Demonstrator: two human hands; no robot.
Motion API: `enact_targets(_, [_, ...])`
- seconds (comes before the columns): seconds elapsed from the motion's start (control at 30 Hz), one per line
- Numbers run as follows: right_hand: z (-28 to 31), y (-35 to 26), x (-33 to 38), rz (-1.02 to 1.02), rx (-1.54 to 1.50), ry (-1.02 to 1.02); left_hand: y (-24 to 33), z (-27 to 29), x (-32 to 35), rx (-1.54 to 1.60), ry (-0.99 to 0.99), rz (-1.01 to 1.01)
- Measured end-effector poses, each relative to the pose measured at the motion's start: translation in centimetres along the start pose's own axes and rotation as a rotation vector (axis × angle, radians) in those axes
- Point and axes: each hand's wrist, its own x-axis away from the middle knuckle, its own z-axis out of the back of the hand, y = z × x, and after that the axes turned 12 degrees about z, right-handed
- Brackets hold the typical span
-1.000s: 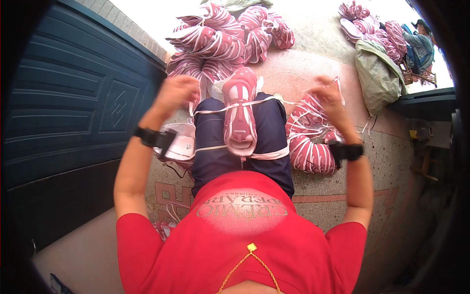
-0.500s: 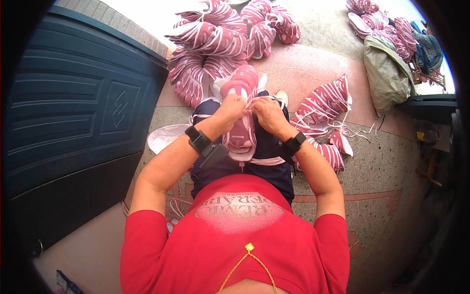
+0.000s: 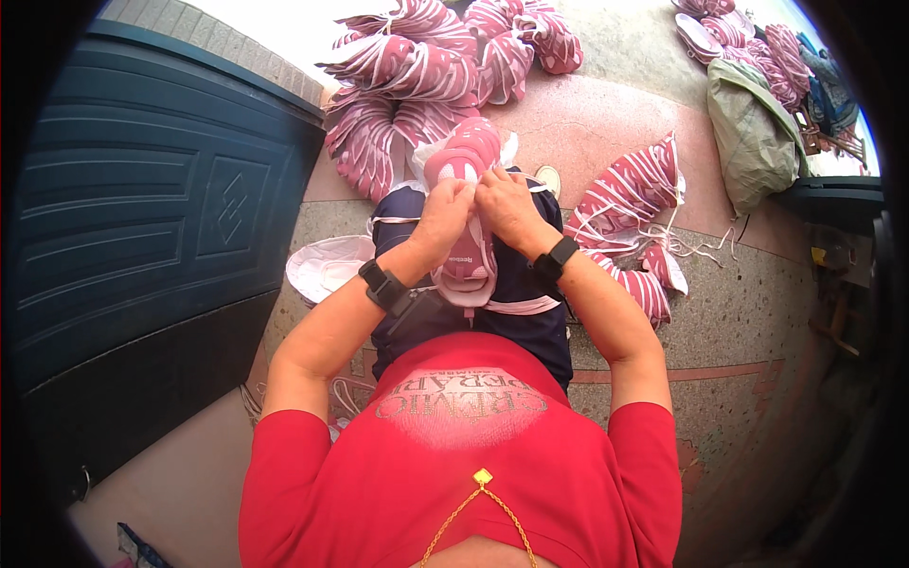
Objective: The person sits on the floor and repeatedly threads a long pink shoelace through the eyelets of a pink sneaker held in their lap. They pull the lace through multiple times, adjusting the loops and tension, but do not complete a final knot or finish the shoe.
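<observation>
A pink shoe upper (image 3: 468, 263) with a white lining lies lengthwise over my lap, its heel end towards me. My left hand (image 3: 443, 220) is closed on the upper's lacing edge, with thumb and fingers pinched together. Right beside it, almost touching, my right hand (image 3: 511, 210) pinches the opposite edge near the toe. Whatever thin lace may be between the fingertips is hidden. Beyond my hands, more rounded pink toe pieces (image 3: 473, 138) overlap at the far end of my lap. Pale bands (image 3: 523, 310) cross my dark trousers.
Large bundles of pink and white uppers (image 3: 417, 71) are heaped ahead. Another curved stack (image 3: 625, 194) with loose white laces (image 3: 705, 244) lies on the floor at right. A white shoe-shaped piece (image 3: 327, 265) rests left of my knee, near a dark blue door (image 3: 142, 199). A greenish sack (image 3: 753, 142) stands far right.
My right hand has turned and drawn in towards the left hand, its fingers now closer to the upper. The left hand stays near the same spot. The view has shifted slightly.
</observation>
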Motion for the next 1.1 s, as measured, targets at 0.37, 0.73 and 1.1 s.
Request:
enact_targets(0.37, [1.1,-1.7,1.2,-0.029,0.032,-0.066,2.0,2.9,-0.1,-0.951,0.261,-0.408])
enact_targets(0.73, [0.1,1.4,0.6,0.082,-0.208,-0.169,0.4,0.3,-0.4,-1.318,0.394,-0.308])
enact_targets(1.1, [0.4,1.6,0.9,0.134,-0.443,0.054,-2.1,0.1,-1.4,-1.625,0.402,-0.788])
